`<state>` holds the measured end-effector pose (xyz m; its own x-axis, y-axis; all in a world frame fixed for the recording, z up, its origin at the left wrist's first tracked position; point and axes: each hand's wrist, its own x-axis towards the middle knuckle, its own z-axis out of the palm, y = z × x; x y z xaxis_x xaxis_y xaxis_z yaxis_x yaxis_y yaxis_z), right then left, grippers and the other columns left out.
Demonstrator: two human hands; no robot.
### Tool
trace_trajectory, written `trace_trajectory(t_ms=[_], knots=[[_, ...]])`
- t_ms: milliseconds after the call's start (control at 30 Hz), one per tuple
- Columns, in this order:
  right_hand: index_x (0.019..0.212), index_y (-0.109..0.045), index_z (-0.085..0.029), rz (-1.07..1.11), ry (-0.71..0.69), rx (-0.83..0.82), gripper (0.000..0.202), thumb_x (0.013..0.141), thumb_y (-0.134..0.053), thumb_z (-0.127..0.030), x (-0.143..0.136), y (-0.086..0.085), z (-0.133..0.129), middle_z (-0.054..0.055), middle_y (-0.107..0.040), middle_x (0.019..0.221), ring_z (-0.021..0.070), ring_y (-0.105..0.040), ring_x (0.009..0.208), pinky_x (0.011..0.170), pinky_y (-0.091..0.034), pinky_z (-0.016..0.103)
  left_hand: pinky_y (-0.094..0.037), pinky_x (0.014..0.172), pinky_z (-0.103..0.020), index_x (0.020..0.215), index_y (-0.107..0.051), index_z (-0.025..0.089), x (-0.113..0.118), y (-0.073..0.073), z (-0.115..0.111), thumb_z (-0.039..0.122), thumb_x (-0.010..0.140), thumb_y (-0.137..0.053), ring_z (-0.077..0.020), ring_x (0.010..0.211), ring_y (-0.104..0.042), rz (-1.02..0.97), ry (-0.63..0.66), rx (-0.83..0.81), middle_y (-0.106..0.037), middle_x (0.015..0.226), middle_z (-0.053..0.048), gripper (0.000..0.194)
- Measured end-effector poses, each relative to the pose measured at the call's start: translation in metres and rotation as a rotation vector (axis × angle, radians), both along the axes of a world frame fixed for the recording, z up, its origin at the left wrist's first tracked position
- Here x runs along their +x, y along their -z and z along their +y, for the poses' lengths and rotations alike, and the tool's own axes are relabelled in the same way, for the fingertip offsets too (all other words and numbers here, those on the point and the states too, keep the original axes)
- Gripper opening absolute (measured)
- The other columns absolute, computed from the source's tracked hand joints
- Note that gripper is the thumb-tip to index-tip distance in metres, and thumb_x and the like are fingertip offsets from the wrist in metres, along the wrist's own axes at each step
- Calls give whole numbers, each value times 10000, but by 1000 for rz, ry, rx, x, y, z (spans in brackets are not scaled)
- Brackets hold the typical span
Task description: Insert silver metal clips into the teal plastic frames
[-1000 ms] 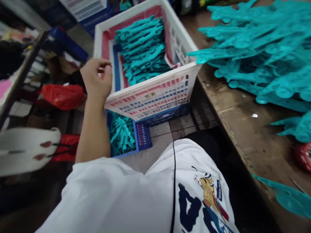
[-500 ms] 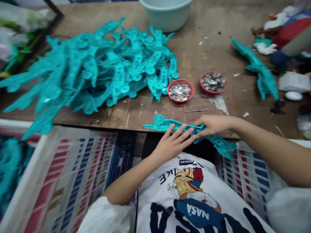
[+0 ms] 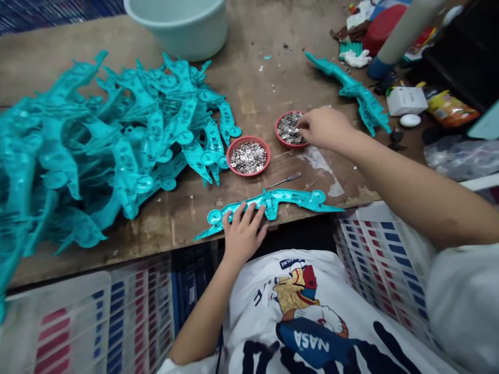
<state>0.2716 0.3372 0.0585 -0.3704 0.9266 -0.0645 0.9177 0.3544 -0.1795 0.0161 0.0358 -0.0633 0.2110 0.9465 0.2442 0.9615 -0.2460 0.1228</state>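
Observation:
A long teal plastic part [image 3: 290,196] lies along the table's front edge. My left hand [image 3: 242,234] rests on its left half, fingers spread. Farther up, my right hand [image 3: 325,127] reaches into the right red bowl [image 3: 289,141], which holds small dark and silver metal pieces [image 3: 287,126]. Its fingertips are bent together at the pieces; what they pinch, if anything, is hidden. A second red bowl [image 3: 249,172] of shiny metal pieces [image 3: 248,157] stands to the left. Between the bowls and the teal part lies a thin screwdriver-like tool [image 3: 286,179].
A large heap of teal parts [image 3: 128,130] covers the table's left side. Behind it stands a pale green tub [image 3: 183,36]. Another teal part [image 3: 353,91] lies at right, near a white box [image 3: 406,100] and clutter. Plastic crates [image 3: 384,249] stand below the front edge.
My right hand has left the teal part and moved up to the right bowl. The teal part now lies flat on the table under my left hand. The view has shifted right.

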Motion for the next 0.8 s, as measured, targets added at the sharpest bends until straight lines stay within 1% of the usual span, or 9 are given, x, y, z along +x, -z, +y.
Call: trace_trajectory(t_ms=[100, 167, 233, 333, 433, 533, 633, 700, 800], knots=[[1345, -916, -236, -69, 8, -62, 356, 1066, -695, -243, -1, 20, 15, 146, -869, 1358, 433, -790, 1325, 1079, -653, 531, -404, 1234, -631, 1511, -821, 276, -14, 0, 15, 414, 1163, -718, -408, 1386, -730, 16, 36, 48, -836, 1500, -136, 388], [1318, -920, -234, -91, -7, -82, 331, 1077, -694, -247, -4, 31, 16, 142, -868, 1355, 417, -792, 1324, 1080, -655, 508, -446, 1163, -596, 1427, -859, 277, -20, 2, 27, 393, 1154, -725, -388, 1298, -740, 27, 57, 73, -858, 1433, -128, 326], [1300, -921, -228, -114, -25, -80, 322, 1078, -687, -241, -7, 37, 15, 144, -871, 1342, 414, -794, 1311, 1071, -658, 499, -465, 1107, -575, 1373, -879, 265, -21, 4, 36, 375, 1143, -728, -389, 1267, -731, 43, 51, 105, -862, 1408, -137, 296], [1258, -925, -203, -151, -19, -83, 309, 1070, -682, -233, -9, 37, 15, 166, -875, 1297, 416, -804, 1256, 1041, -666, 495, -475, 1072, -550, 1377, -871, 234, -18, 8, 41, 346, 1135, -725, -396, 1278, -714, 67, 33, 143, -854, 1409, -154, 304], [1209, -921, -197, -169, -38, -99, 281, 1066, -681, -218, -7, 37, 19, 166, -875, 1260, 404, -809, 1228, 1039, -661, 484, -482, 1054, -516, 1373, -862, 225, -15, 7, 40, 311, 1133, -719, -384, 1270, -711, 66, 36, 160, -860, 1383, -137, 292], [1224, -902, -212, -107, -79, -73, 263, 1096, -673, -230, -2, 36, 23, 153, -862, 1316, 405, -786, 1294, 1103, -639, 499, -483, 1060, -513, 1367, -857, 221, -15, 5, 39, 294, 1129, -715, -382, 1272, -710, 58, 30, 157, -861, 1372, -129, 286], [1273, -885, -222, -34, -79, -40, 255, 1126, -682, -270, 2, 34, 25, 151, -847, 1372, 411, -758, 1359, 1185, -608, 526, -487, 1046, -507, 1370, -856, 224, -15, 5, 39, 297, 1125, -718, -380, 1270, -713, 53, 27, 153, -859, 1368, -133, 291], [1305, -878, -185, -15, -76, -37, 273, 1134, -677, -258, 4, 31, 25, 170, -853, 1351, 404, -766, 1343, 1202, -598, 521, -492, 1045, -506, 1373, -858, 229, -15, 7, 39, 304, 1121, -722, -378, 1272, -717, 49, 14, 148, -858, 1368, -139, 297], [1310, -869, -94, 17, -76, -28, 289, 1132, -666, -195, 5, 25, 23, 215, -863, 1302, 389, -789, 1286, 1184, -603, 495, -497, 1051, -510, 1378, -862, 231, -16, 9, 39, 312, 1115, -726, -380, 1275, -719, 46, -5, 148, -859, 1369, -141, 307]])
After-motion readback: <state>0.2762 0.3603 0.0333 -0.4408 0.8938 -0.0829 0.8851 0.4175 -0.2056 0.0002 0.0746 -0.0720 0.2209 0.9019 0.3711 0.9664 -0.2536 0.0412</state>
